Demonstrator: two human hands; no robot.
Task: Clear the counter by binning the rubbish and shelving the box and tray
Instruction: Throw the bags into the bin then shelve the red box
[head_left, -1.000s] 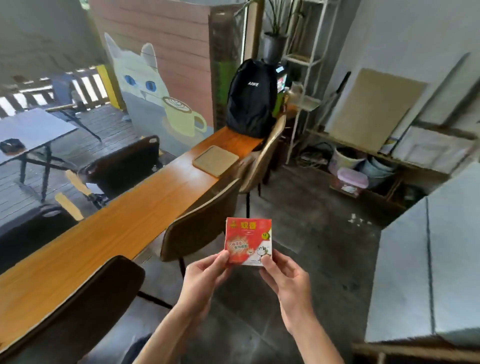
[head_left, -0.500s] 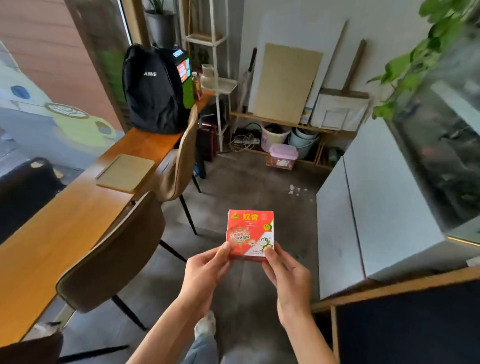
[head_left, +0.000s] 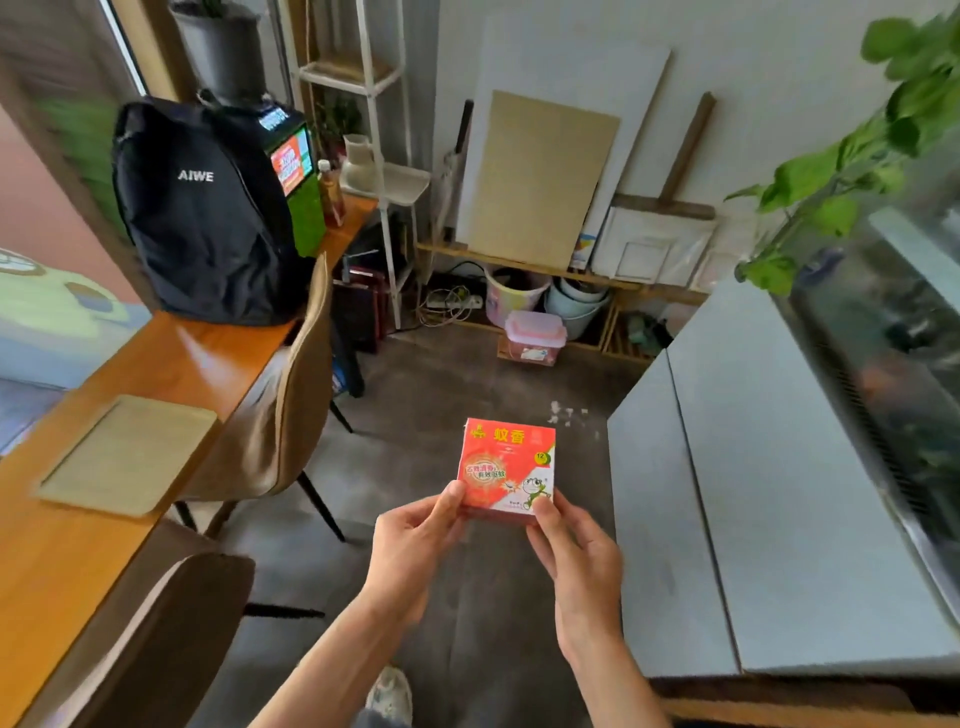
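Wooden counter (head_left: 171, 364), far left: a flat tan tray (head_left: 127, 454) lies on it; a black backpack (head_left: 208, 213) stands at its far end. Two brown chairs alongside.

Left hand (head_left: 415, 540): fingers curled, thumb on top, pinching the lower left corner of the red box (head_left: 508, 467).

Red box: held upright in mid-air above the grey floor, printed face toward the camera.

Right hand (head_left: 576, 556): thumb and curled fingers pinching the lower right corner.

Grey cabinet (head_left: 779, 493), right.

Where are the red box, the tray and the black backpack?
red box (head_left: 508, 470), head view, middle of its printed front.
tray (head_left: 130, 454), head view, centre of its flat surface.
black backpack (head_left: 208, 218), head view, front panel below the lettering.
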